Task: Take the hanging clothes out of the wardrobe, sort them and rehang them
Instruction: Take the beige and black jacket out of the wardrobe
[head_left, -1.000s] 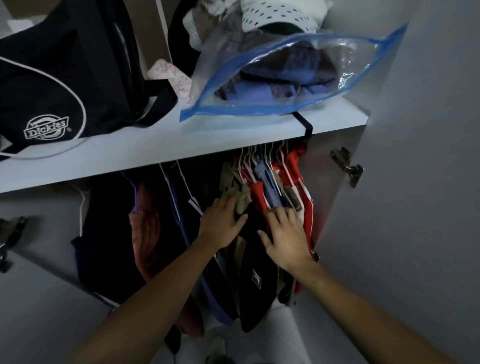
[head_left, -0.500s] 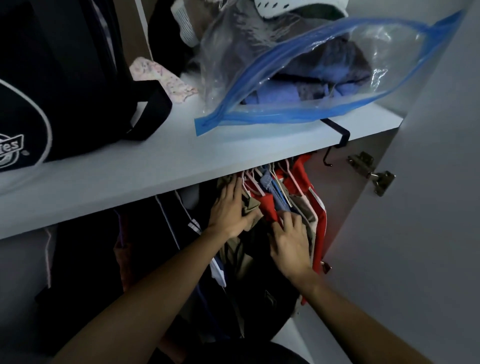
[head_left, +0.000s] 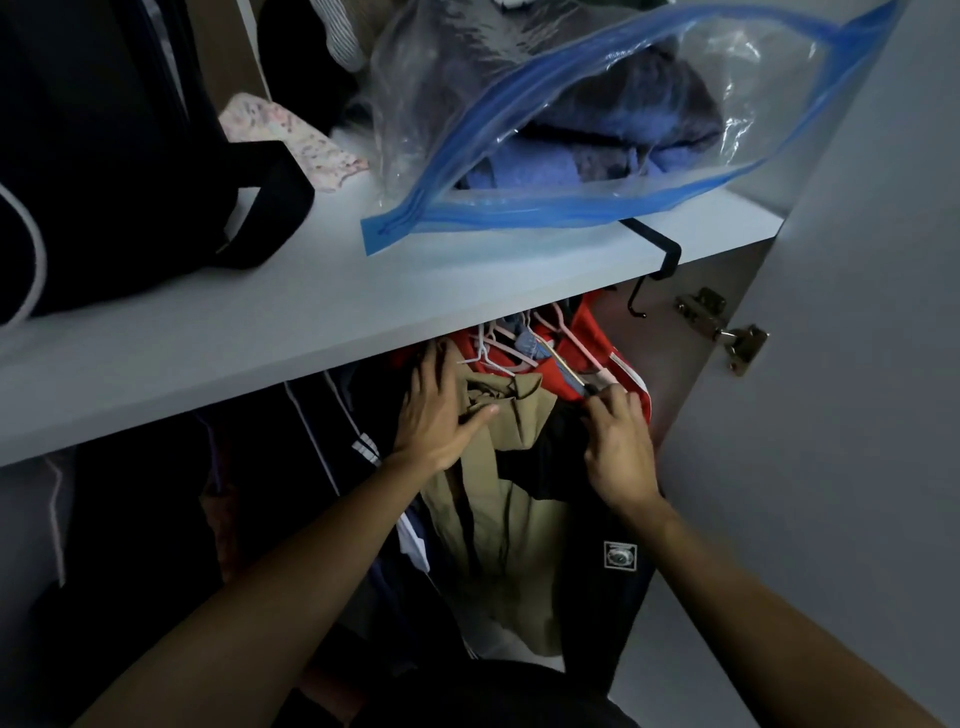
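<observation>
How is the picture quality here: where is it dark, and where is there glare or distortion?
Head view: the hanging clothes under the shelf lie in deep shadow, and the far left is almost black; the plastic bag shows white glare; the wide angle bends the shelf edge; the left hand and right hand look a little soft.

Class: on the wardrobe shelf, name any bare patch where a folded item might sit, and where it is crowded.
Bare: the shelf front strip between the black bag and the zip bag. Crowded: behind them, and the hanging clothes below.
</observation>
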